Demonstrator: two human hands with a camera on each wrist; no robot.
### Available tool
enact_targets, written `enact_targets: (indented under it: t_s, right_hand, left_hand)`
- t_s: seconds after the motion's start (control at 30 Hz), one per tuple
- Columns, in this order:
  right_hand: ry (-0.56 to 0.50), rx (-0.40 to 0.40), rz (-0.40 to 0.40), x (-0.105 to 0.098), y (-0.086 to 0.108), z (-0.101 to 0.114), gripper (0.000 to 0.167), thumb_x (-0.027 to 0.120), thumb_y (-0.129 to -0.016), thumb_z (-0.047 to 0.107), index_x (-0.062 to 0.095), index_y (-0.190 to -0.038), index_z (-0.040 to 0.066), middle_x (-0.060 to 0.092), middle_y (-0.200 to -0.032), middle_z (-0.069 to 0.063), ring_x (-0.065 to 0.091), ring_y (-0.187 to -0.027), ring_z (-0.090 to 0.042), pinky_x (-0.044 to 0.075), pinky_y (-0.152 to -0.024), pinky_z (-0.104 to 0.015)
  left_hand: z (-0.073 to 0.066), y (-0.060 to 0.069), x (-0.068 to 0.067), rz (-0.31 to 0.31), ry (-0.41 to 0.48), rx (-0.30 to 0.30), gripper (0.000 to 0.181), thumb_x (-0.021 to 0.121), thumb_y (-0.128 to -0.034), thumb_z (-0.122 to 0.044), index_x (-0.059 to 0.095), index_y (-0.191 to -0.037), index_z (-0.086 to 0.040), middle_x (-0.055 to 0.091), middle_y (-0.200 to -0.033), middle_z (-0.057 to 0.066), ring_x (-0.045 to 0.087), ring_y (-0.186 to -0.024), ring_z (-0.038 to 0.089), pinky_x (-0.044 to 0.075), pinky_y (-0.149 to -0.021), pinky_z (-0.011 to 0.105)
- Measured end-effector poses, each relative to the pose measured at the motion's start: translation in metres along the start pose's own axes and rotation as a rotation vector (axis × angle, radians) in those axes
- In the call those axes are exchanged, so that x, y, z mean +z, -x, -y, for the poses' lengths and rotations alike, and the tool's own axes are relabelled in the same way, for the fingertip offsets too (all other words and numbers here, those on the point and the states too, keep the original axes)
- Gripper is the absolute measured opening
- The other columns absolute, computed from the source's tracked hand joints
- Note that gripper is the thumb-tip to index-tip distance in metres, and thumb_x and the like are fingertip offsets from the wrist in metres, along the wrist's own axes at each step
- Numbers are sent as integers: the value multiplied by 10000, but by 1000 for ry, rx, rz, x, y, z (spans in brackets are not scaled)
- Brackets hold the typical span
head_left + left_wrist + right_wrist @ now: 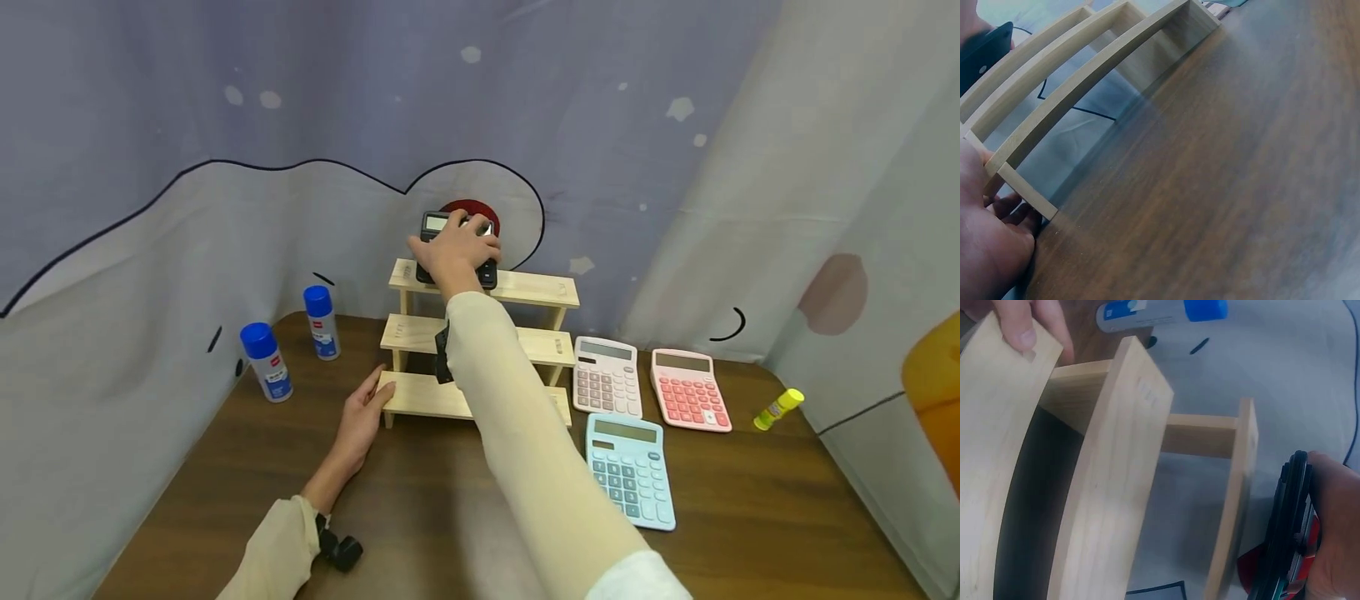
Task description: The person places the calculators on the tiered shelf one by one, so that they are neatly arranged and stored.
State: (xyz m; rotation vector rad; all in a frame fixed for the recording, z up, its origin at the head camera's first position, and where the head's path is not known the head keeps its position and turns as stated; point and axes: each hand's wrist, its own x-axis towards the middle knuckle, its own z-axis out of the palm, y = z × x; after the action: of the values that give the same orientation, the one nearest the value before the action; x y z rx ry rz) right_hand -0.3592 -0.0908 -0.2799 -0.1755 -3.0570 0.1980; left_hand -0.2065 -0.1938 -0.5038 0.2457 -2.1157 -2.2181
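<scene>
A three-tier wooden display stand point(427, 333) stands at the back of the table. My right hand point(459, 250) holds a black calculator point(487, 275) at the top tier, fingers spread over its keys and screen side. From the right wrist view, the calculator point(1285, 525) appears edge-on beside the top board; whether it touches the board I cannot tell. My left hand point(362, 417) grips the left end of the lowest tier, thumb on top. In the left wrist view, its fingers point(1013, 209) curl around the stand's side leg point(1029, 190).
Two blue-capped spray cans point(267, 363) stand to the left. Right of the stand lie a pale pink-white calculator point(606, 377), a pink calculator point(690, 390) and a light blue calculator point(630, 471). A yellow glue stick point(778, 408) is farther right. A printed curtain point(337, 242) hangs behind.
</scene>
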Motion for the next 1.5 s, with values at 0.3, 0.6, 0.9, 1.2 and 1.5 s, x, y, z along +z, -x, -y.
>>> enact_targets:
  t_s: [0.3,0.6,0.9,1.2,1.5]
  right_hand:
    - [-17,-7,2,14,-8,4,1010,378,-870,823,69,-1609,208,143,-1620,-206,400,-1323,-518,429,-1036,-604]
    - [-51,13,1,24,-14,0,1008,386,-870,818,70,-1610,211,130,-1626,-207,395,-1317,-514,413,-1034,-615]
    - [-36,30,-4,27,-13,-2,990,396,-877,802,91,-1609,210,132,-1635,-197,385,-1319,-517,419,-1022,-610]
    - [-52,47,-28,33,-10,-3,954,409,-892,771,113,-1606,211,123,-1639,-199,343,-1363,-502,363,-1079,-609]
    - [-97,56,-13,33,-7,-2,952,417,-897,761,106,-1605,206,109,-1642,-195,281,-1415,-502,349,-1088,-627]
  left_hand:
    - [1,5,-2,-14,-25,9,629,536,-1036,-362,310,-1572,-124,235,-1650,108,212,-1522,266,223,-1235,450]
    - [0,10,2,-15,-22,22,619,544,-1034,-344,324,-1566,-117,230,-1650,120,202,-1526,273,211,-1239,442]
    - [-2,11,4,-4,-6,8,607,532,-1043,-311,312,-1568,-103,208,-1656,114,180,-1533,266,198,-1244,439]
    - [-2,12,6,2,-2,4,614,532,-1044,-300,300,-1570,-85,204,-1655,138,183,-1529,291,203,-1239,464]
    - [4,7,4,-8,-3,-19,606,531,-1044,-304,307,-1571,-108,204,-1658,115,161,-1536,274,179,-1248,457]
